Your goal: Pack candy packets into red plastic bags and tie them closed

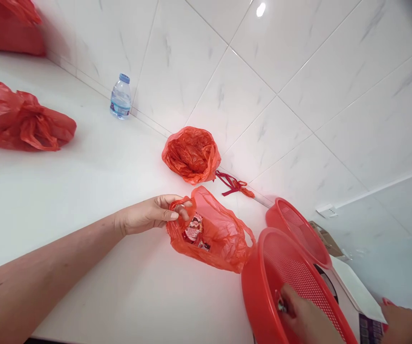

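My left hand (168, 210) pinches the rim of a thin red plastic bag (227, 239) on the white counter, holding its mouth apart. Inside the bag lie a few small printed packets (195, 229), red and white with a cartoon figure. My right hand (302, 313) reaches into a red plastic basket (263, 277) with perforated walls. Its fingers are closed on a small shiny packet (281, 303), mostly hidden by the hand and the basket. The basket stands right against the bag's handle end.
Behind the bag sits another red bag (191, 155) with its mouth spread, beside red ribbons (231, 184). A second red basket (299, 229), a water bottle (120, 98) and a tied red bag (27, 119) share the counter. Another person's hand (403, 325) shows at the right, near a scale (369, 329).
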`<state>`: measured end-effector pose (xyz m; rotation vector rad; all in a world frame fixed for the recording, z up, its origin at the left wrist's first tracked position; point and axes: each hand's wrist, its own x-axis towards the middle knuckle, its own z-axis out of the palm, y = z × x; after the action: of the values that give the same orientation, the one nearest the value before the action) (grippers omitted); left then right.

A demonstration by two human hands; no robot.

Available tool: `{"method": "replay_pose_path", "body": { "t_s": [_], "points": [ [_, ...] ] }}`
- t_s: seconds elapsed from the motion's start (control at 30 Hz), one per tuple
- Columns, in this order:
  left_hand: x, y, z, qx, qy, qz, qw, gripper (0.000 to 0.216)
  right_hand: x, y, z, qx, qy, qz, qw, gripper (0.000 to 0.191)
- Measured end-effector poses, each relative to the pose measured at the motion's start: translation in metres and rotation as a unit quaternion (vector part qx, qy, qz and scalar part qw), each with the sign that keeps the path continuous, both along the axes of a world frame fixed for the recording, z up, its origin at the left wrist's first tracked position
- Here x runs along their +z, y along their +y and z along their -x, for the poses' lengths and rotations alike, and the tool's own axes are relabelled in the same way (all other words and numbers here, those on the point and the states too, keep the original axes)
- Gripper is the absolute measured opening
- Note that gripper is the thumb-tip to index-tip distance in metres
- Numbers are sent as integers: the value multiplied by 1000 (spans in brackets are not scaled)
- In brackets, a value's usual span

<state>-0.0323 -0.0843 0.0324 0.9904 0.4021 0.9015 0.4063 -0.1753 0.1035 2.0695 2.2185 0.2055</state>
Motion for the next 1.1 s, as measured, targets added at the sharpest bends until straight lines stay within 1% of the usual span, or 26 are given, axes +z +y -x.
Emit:
{"method": "replay_pose_path", "body": {
  "t_s": [0.07,0.13,0.2,0.27,0.33,0.4,0.5,0.57,0.67,0.77,0.87,1.0,1.03,1.1],
  "points": [
    [0,0,0,5,2,3,1000,34,10,14,5,8,27,9,1000,7],
    [0,0,0,8,6,3,1000,35,29,20,19,23,54,-24,998,14],
    [0,0,-1,8,10,1,1000,35,48,21,45,43,75,-63,994,16],
    [-1,0,-1,7,14,-3,1000,35,60,24,77,43,92,-96,990,16],
    [0,0,-1,11,16,-5,1000,36,63,32,109,62,114,-94,987,15],
    [1,0,-1,18,18,-5,1000,37,61,44,132,99,134,-78,983,18],
    [2,-1,-2,27,15,-3,1000,37,57,57,149,161,125,-88,975,34],
    [4,-1,-2,28,11,-4,1000,37,57,56,150,194,89,-108,971,42],
    [5,-2,-2,25,8,-1,1000,37,57,37,143,248,23,-125,961,35],
    [5,-2,-3,24,12,1,1000,40,52,10,130,313,-36,-147,937,33],
    [4,-3,-3,30,18,1,999,40,37,-10,111,368,-83,-138,916,33],
    [3,-3,-3,38,31,0,999,39,12,-20,72,436,-153,-120,879,27],
    [3,-2,-3,38,33,0,999,39,6,-21,62,443,-166,-122,873,30],
    [3,-2,-3,37,33,0,999,37,-3,-21,44,427,-172,-128,878,37]
  ]
}}
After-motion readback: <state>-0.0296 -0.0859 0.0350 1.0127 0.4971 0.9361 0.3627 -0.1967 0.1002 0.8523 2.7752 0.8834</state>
